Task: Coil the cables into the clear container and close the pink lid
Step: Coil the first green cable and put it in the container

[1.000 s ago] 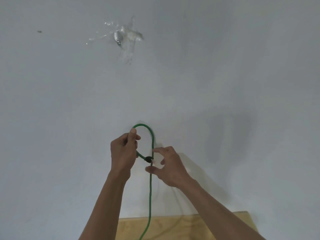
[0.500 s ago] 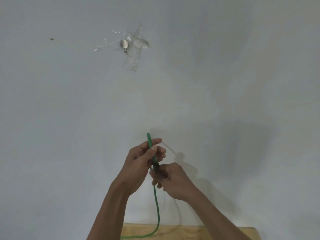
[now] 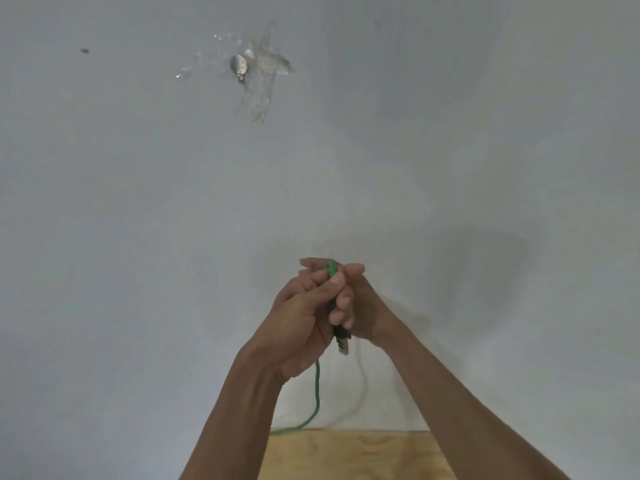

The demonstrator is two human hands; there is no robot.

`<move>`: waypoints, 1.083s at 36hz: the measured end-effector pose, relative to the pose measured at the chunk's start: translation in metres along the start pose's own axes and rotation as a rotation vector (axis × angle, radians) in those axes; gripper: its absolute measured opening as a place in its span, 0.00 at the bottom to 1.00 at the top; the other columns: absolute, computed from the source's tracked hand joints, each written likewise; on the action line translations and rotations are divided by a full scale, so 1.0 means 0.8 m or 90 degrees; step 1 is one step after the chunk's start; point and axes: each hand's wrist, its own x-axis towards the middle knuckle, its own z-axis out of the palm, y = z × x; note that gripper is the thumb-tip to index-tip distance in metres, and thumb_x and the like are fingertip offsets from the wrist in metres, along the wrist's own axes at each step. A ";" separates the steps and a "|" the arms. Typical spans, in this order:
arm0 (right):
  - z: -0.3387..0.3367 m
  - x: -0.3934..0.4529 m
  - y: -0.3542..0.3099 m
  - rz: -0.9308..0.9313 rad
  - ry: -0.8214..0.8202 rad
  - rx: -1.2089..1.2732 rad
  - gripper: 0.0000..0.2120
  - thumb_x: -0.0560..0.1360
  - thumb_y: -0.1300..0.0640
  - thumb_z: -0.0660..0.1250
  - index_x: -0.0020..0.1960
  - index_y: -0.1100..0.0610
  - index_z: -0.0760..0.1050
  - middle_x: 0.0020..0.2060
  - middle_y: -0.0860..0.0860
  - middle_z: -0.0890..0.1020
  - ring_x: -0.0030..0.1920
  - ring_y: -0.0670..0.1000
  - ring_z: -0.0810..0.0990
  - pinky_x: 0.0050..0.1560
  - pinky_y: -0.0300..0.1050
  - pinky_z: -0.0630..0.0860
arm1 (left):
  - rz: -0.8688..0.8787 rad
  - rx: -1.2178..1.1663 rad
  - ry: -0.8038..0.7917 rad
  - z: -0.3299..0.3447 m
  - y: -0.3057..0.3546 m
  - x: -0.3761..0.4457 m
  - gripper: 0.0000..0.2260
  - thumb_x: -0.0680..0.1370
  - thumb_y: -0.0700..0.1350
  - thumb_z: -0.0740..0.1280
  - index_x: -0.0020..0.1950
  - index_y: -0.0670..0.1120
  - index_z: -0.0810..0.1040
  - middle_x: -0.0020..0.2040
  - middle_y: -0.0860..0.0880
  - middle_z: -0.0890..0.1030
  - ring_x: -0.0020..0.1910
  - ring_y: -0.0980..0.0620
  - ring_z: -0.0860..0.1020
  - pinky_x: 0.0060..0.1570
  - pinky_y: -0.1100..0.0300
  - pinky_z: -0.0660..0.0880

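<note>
Both our hands closed on cable [image 3: 331, 271]: left hand [image 3: 304, 320], right hand [image 3: 360, 306] pinching fold. Plug [image 3: 342, 342] dangling; loose grip, fold springs open. Tail may snag surface [image 3: 346, 455] edge.

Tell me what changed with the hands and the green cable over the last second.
The open loop of the green cable has been folded flat: the left hand and right hand, apart a second ago, closed together and now clasp the doubled cable, with the plug poking out below. The hands also shifted right in the view. Both kept hold throughout; the cable still trails down to the wooden table.
</note>
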 end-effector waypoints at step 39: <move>-0.049 -0.022 -0.055 -0.028 0.060 -0.036 0.07 0.72 0.62 0.77 0.47 0.55 0.81 0.38 0.50 0.87 0.40 0.51 0.85 0.46 0.40 0.79 | 0.106 0.574 0.088 -0.051 -0.003 0.023 0.19 0.87 0.49 0.53 0.44 0.41 0.76 0.34 0.48 0.80 0.32 0.51 0.75 0.36 0.59 0.70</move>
